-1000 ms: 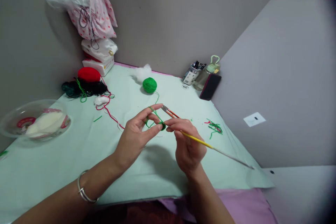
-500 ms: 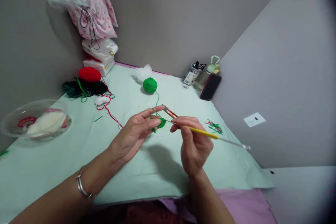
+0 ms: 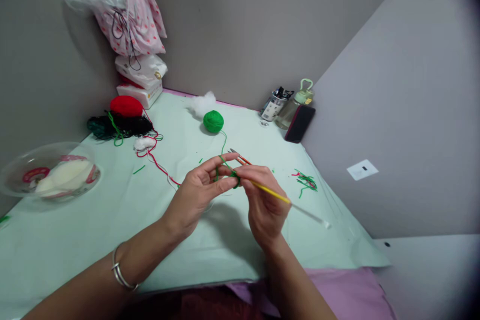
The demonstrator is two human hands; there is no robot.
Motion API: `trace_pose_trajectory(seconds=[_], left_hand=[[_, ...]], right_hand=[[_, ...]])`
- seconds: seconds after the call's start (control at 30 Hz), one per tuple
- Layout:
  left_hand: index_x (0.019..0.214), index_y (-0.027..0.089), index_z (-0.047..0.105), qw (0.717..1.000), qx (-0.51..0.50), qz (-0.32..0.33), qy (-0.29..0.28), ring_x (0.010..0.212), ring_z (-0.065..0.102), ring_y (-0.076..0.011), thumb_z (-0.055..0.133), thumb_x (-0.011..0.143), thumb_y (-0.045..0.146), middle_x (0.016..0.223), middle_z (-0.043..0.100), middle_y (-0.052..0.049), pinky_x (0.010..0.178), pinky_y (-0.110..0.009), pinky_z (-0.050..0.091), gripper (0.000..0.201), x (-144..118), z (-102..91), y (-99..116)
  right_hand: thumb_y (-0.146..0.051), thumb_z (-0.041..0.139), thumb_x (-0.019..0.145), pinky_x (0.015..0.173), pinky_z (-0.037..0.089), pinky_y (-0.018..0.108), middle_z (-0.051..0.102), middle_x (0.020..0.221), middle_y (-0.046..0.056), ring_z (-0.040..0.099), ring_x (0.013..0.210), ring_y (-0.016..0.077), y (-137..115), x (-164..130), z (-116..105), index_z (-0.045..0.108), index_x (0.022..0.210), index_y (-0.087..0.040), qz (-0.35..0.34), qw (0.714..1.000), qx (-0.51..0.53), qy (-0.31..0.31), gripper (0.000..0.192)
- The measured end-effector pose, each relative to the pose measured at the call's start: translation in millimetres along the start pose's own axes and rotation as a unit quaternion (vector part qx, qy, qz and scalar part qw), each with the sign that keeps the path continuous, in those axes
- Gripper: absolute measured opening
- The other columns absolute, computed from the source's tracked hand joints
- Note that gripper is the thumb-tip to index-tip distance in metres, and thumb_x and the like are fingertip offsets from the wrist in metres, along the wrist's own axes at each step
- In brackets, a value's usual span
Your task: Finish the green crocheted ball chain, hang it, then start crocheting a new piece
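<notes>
My left hand [image 3: 200,187] pinches a small piece of green crochet work [image 3: 236,178] between thumb and fingers. Green yarn [image 3: 224,142] runs over its raised index finger and back to a green yarn ball [image 3: 213,121]. In my right hand [image 3: 267,200] is a crochet hook [image 3: 275,194] with a yellow handle, its rear metal end pointing down to the right. The hook's working tip is at the green piece, hidden by fingers. Behind my fingertips lie small scissors [image 3: 243,159] with orange-red parts, partly covered.
Yarn scraps [image 3: 306,181] lie at right, below a phone [image 3: 300,124], a bottle [image 3: 288,112] and a pen cup [image 3: 273,106]. White stuffing [image 3: 203,104] sits behind the green ball. Red yarn [image 3: 126,106], black yarn [image 3: 137,125] and a clear plastic bowl [image 3: 84,152] stand at left.
My right hand has moved left with the hook, so both hands' fingertips now meet at the green piece. More of the scissors is covered.
</notes>
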State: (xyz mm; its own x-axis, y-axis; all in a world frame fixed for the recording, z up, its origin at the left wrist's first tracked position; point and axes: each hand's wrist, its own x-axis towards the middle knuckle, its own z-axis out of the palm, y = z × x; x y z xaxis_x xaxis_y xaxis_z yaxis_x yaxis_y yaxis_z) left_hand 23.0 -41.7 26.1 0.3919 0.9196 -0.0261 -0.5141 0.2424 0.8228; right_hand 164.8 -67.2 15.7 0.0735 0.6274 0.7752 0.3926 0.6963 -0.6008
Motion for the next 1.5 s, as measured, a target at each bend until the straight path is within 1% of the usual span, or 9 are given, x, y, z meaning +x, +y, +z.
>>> trace_pose_trajectory(seconds=[0.13, 0.23, 0.4, 0.53, 0.63, 0.8, 1.03, 1.3, 1.5], left_hand=[[0.116, 0.023, 0.078, 0.995, -0.071, -0.065, -0.031, 0.096, 0.062, -0.0157, 0.084, 0.08, 0.028, 0.099, 0.073, -0.003, 0.096, -0.03, 0.045, 0.037, 4, -1.0, 3], [0.11, 0.021, 0.08, 0.991, -0.1, -0.086, -0.029, 0.097, 0.061, -0.0154, 0.081, 0.082, 0.026, 0.101, 0.072, -0.003, 0.103, -0.034, 0.044, 0.028, 6, -4.7, 6], [0.117, 0.026, 0.077, 0.999, -0.031, -0.027, 0.002, 0.088, 0.059, -0.0122, 0.08, 0.084, 0.025, 0.086, 0.068, 0.001, 0.095, -0.028, 0.042, 0.034, 4, -5.4, 5], [0.122, 0.026, 0.073, 1.0, 0.01, -0.006, -0.004, 0.088, 0.06, -0.0128, 0.08, 0.083, 0.023, 0.088, 0.068, 0.001, 0.091, -0.028, 0.043, 0.04, 2, -3.0, 1], [0.125, 0.026, 0.071, 1.0, 0.011, -0.008, -0.004, 0.091, 0.063, -0.0139, 0.081, 0.081, 0.021, 0.091, 0.069, 0.001, 0.089, -0.028, 0.044, 0.045, 1, -2.1, 2], [0.129, 0.023, 0.067, 0.999, 0.007, -0.034, 0.002, 0.061, 0.053, -0.0053, 0.083, 0.08, 0.021, 0.087, 0.067, 0.003, 0.062, -0.022, 0.04, 0.052, 0, 0.1, 7], [0.141, 0.019, 0.057, 0.994, -0.062, -0.076, -0.057, 0.071, 0.062, -0.0096, 0.079, 0.086, 0.022, 0.078, 0.068, 0.003, 0.08, -0.026, 0.047, 0.06, -1, -1.5, 10], [0.135, 0.017, 0.064, 0.987, -0.092, -0.106, -0.078, 0.07, 0.058, -0.0095, 0.081, 0.083, 0.02, 0.076, 0.062, 0.003, 0.079, -0.026, 0.045, 0.055, -1, -7.9, 15], [0.128, 0.023, 0.07, 0.997, -0.018, -0.041, -0.065, 0.079, 0.057, -0.0113, 0.082, 0.081, 0.021, 0.082, 0.062, 0.002, 0.08, -0.025, 0.043, 0.048, 0, -4.6, 11]], right_hand=[[-0.006, 0.067, 0.091, 0.081, 0.059, 0.037, 0.072, 0.11, 0.007, 0.07, 0.101, 0.0212, 1, -2, -2, 0.075, 0.118, -0.031, -0.052, 0.996, -0.071, 0.0, 0.038], [-0.014, 0.061, 0.097, 0.083, 0.057, 0.04, 0.074, 0.097, 0.004, 0.069, 0.086, 0.019, 3, 3, -6, 0.077, 0.108, -0.029, 0.045, 0.998, 0.026, 0.025, 0.025], [-0.025, 0.061, 0.099, 0.069, 0.053, 0.034, 0.072, 0.089, 0.003, 0.062, 0.07, 0.0144, 6, 7, -6, 0.078, 0.097, -0.025, 0.176, 0.966, 0.186, 0.025, 0.017], [-0.023, 0.064, 0.097, 0.069, 0.053, 0.032, 0.075, 0.098, 0.004, 0.065, 0.083, 0.0172, 5, 6, -2, 0.079, 0.1, -0.028, 0.161, 0.965, 0.206, 0.007, 0.016], [-0.024, 0.064, 0.097, 0.071, 0.054, 0.033, 0.076, 0.099, 0.003, 0.064, 0.078, 0.0157, 5, 5, -2, 0.079, 0.101, -0.028, 0.175, 0.96, 0.217, 0.009, 0.016], [-0.025, 0.064, 0.097, 0.071, 0.053, 0.033, 0.075, 0.097, 0.003, 0.064, 0.073, 0.0142, 8, 5, -5, 0.079, 0.099, -0.027, 0.19, 0.957, 0.22, 0.015, 0.015], [-0.027, 0.065, 0.096, 0.067, 0.055, 0.032, 0.074, 0.095, 0.005, 0.066, 0.077, 0.0161, 8, 6, -6, 0.078, 0.098, -0.026, 0.17, 0.959, 0.227, 0.0, 0.014], [-0.034, 0.065, 0.095, 0.058, 0.052, 0.026, 0.068, 0.081, 0.003, 0.059, 0.063, 0.0123, 10, 13, -14, 0.073, 0.086, -0.02, 0.255, 0.923, 0.286, 0.043, 0.018], [-0.035, 0.063, 0.097, 0.058, 0.05, 0.025, 0.067, 0.079, 0.002, 0.058, 0.063, 0.0119, 9, 15, -14, 0.072, 0.087, -0.022, 0.268, 0.908, 0.323, 0.003, 0.019]])
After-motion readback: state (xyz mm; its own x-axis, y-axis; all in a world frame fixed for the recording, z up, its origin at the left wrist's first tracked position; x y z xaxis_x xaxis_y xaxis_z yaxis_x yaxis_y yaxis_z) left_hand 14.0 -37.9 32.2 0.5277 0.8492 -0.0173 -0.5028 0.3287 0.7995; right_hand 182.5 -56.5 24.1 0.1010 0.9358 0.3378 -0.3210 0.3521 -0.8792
